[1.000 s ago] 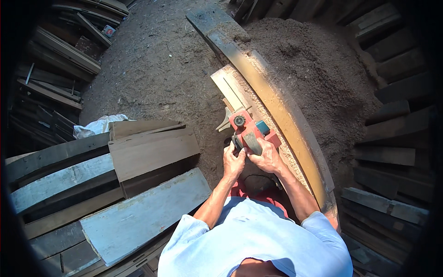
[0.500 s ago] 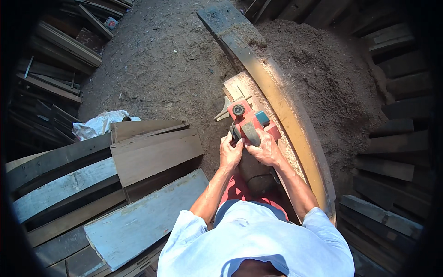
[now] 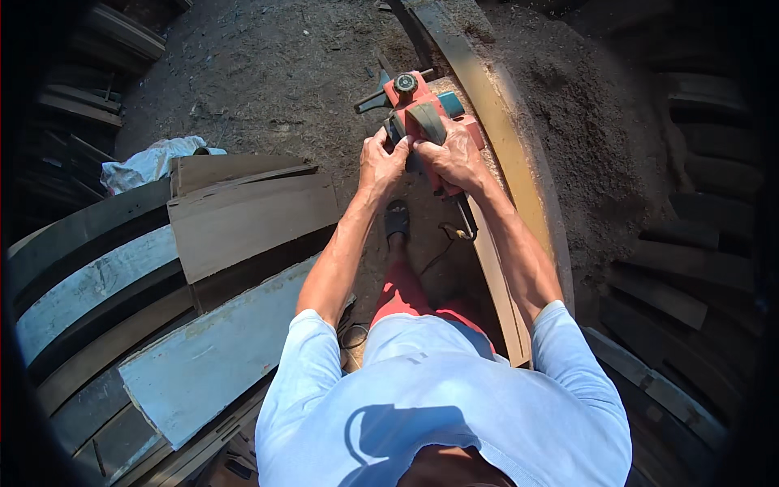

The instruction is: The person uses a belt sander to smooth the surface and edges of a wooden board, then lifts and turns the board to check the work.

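Observation:
A red electric hand planer (image 3: 422,100), with a black knob at its front and a teal motor cover, rests on a long pale plank (image 3: 505,321). My right hand (image 3: 456,158) wraps round its rear handle. Against the planer's left side, the closed fingers of my left hand (image 3: 380,166) press on the dark part beside the handle and partly cover it. A metal guide fence (image 3: 373,101) sticks out to the left at the front. The black cord (image 3: 466,217) trails from the rear of the planer.
A yellowish beam (image 3: 511,154) runs along the plank's right side. Heaped shavings (image 3: 584,138) lie beyond it. Stacked boards (image 3: 251,223) and a pale blue panel (image 3: 211,357) stand to my left, near a crumpled white sack (image 3: 146,165). More boards (image 3: 690,268) line the right.
Both hands and the planer have moved forward along the plank, away from my body. My arms are straighter, and the plank's near end and my sandalled foot now show.

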`<act>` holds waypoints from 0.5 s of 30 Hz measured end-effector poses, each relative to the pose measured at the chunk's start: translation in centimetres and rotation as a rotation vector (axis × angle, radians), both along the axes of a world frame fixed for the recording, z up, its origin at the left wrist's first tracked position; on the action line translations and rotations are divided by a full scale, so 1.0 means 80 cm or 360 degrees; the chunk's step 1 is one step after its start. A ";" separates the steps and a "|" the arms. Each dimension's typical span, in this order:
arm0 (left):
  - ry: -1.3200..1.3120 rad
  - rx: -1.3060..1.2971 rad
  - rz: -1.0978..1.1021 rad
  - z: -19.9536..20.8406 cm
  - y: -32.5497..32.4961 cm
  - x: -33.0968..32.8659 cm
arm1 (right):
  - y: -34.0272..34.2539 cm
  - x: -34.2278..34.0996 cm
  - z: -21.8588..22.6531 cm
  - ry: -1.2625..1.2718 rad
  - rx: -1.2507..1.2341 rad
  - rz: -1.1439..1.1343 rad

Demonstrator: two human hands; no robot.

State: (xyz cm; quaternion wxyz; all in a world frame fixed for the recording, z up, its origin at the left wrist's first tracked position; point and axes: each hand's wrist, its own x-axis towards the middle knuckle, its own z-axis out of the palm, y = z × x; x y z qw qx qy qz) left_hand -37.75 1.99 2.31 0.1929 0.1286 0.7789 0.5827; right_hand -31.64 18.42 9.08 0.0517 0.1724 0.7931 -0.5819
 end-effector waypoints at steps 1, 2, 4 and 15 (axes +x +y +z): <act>0.0006 0.0058 0.0027 0.001 0.002 0.000 | 0.000 0.000 -0.004 0.0179 0.0082 -0.0005; 0.0011 0.0115 0.0053 0.002 0.004 0.002 | 0.002 0.005 -0.007 0.0220 0.0061 -0.0012; 0.0143 -0.0211 0.0059 -0.004 -0.002 0.025 | 0.001 0.029 -0.007 0.0307 0.0015 -0.0021; -0.0063 -0.0276 0.0006 0.029 -0.021 0.309 | -0.023 0.309 0.016 -0.0095 -0.0090 -0.0103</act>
